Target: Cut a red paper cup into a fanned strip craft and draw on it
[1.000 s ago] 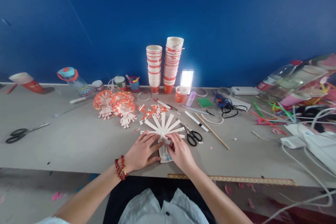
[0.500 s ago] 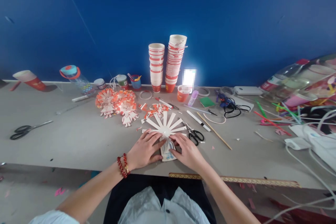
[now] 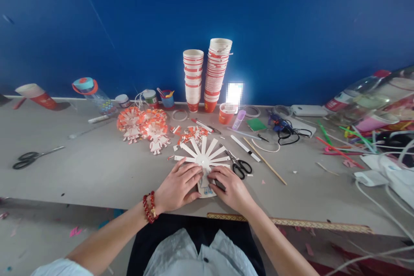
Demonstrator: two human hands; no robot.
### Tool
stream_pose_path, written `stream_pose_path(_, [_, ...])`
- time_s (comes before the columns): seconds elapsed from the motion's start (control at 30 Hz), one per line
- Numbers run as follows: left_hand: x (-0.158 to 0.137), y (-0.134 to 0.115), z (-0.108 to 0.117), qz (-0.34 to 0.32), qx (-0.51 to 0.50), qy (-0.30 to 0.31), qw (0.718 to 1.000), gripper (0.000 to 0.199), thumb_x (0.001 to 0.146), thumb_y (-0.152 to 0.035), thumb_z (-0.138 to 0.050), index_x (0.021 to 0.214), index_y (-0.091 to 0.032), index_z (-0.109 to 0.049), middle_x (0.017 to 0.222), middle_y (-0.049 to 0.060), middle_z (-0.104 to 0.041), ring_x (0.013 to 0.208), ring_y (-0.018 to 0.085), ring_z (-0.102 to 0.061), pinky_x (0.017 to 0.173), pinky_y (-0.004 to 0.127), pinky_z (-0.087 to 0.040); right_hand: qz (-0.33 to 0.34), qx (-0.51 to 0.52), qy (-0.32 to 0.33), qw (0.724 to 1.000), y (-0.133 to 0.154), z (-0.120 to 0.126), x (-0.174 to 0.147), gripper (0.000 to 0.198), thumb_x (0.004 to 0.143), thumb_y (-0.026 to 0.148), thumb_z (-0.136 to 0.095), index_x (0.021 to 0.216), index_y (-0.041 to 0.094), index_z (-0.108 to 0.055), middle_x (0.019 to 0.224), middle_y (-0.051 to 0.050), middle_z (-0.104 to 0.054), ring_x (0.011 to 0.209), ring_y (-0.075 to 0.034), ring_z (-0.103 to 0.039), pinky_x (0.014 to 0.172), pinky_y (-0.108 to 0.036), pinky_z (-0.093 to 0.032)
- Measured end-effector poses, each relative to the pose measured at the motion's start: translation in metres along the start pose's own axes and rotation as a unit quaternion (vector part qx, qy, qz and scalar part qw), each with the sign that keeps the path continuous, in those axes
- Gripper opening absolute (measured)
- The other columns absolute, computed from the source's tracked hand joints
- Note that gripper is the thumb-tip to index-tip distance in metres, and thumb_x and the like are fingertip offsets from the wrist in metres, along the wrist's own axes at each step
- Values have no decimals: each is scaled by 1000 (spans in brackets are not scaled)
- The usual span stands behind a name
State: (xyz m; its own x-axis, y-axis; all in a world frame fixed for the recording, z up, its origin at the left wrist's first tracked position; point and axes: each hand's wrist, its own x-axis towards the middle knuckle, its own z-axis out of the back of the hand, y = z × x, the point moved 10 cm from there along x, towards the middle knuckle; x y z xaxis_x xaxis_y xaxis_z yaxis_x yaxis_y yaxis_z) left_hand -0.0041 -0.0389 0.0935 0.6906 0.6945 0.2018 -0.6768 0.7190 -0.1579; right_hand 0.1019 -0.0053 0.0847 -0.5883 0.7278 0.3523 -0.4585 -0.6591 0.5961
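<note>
On the table in front of me lies a cut-open paper cup (image 3: 203, 159), its white strips fanned out flat around a round base. Just below the base is a paper cutout (image 3: 205, 189) with a figure drawn in blue lines. My left hand (image 3: 179, 185) rests flat to the left, fingers stretched over the lower left strips and touching the cutout's edge. From the right, my right hand (image 3: 231, 187) curls its fingers and thumb onto the cutout, partly covering it. Black-handled scissors (image 3: 241, 167) lie just beyond the right hand.
Orange-and-white paper dolls (image 3: 142, 127) and paper scraps (image 3: 190, 134) lie beyond the hands. Two tall cup stacks (image 3: 193, 79) stand against the blue wall. A wooden stick (image 3: 265, 161) lies right; other scissors (image 3: 35, 157) lie left. White cables (image 3: 371, 207) trail at far right.
Both hands stay in nearly the same place over the cutout. The right fingers have shifted slightly on it, and the camera view has moved a little.
</note>
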Motion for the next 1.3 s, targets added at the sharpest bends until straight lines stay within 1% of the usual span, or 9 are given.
stream_pose_path(0.13, [-1,-18,-6,-2,-3,1,1000,57,95,-50,-42,137,-11,-47,139,12,-51,133,26,-38,118,45,-19,2,3,9,1000,0,-1,-1,19,87,13,-59,105,21,-63,107,-9,-62,105,-25,-58,91,-40,-48])
stream_pose_path(0.23, [-2,-19,-14,22,3,13,1000,60,95,-53,-42,138,-12,-45,142,14,-49,132,28,-39,114,44,-27,2,1,7,1000,1,-1,-1,18,88,14,-59,104,21,-63,109,-9,-63,105,-24,-58,92,-41,-48])
stream_pose_path(0.37, [-3,-17,-18,34,-5,18,999,61,93,-52,-45,142,-15,-41,142,13,-48,132,28,-40,111,44,-32,8,-5,5,1000,4,1,0,19,88,14,-59,105,22,-64,111,-9,-63,105,-24,-58,92,-41,-48])
stream_pose_path(0.63, [-6,-15,-19,61,3,9,998,63,92,-54,-46,143,-17,-40,145,12,-45,134,28,-37,110,42,-33,15,-17,10,1000,4,0,0,20,89,15,-59,106,23,-66,113,-9,-64,104,-24,-59,91,-41,-50])
stream_pose_path(0.87, [-7,-15,-22,61,7,18,998,66,92,-54,-47,145,-16,-36,146,12,-45,135,28,-36,111,42,-33,16,-16,25,999,5,-2,0,19,89,15,-59,105,23,-65,113,-9,-64,103,-25,-59,92,-42,-50])
stream_pose_path(0.97, [-7,-15,-22,64,-2,18,998,62,91,-53,-49,142,-17,-40,145,12,-45,135,28,-36,111,42,-34,13,-12,14,1000,5,0,0,22,89,14,-58,109,23,-63,112,-9,-64,106,-25,-59,92,-42,-50])
stream_pose_path(1.07, [-7,-14,-20,63,-13,9,998,58,91,-52,-50,138,-18,-44,145,12,-45,135,28,-37,109,44,-37,4,-11,-8,1000,3,4,0,29,88,14,-58,115,23,-59,111,-10,-65,109,-26,-59,93,-43,-50])
stream_pose_path(1.17, [-6,-15,-20,57,-19,7,998,57,91,-50,-51,137,-17,-45,144,13,-46,134,29,-38,109,46,-37,-6,-10,-18,1000,1,5,-1,30,86,14,-59,115,23,-56,110,-10,-65,110,-27,-59,94,-44,-50])
stream_pose_path(1.3, [-6,-15,-19,57,-20,6,998,57,91,-50,-52,135,-15,-47,142,13,-47,133,29,-39,111,44,-36,-39,1,-15,999,-6,4,-4,28,86,15,-57,113,22,-56,111,-11,-63,99,-25,-62,88,-41,-53])
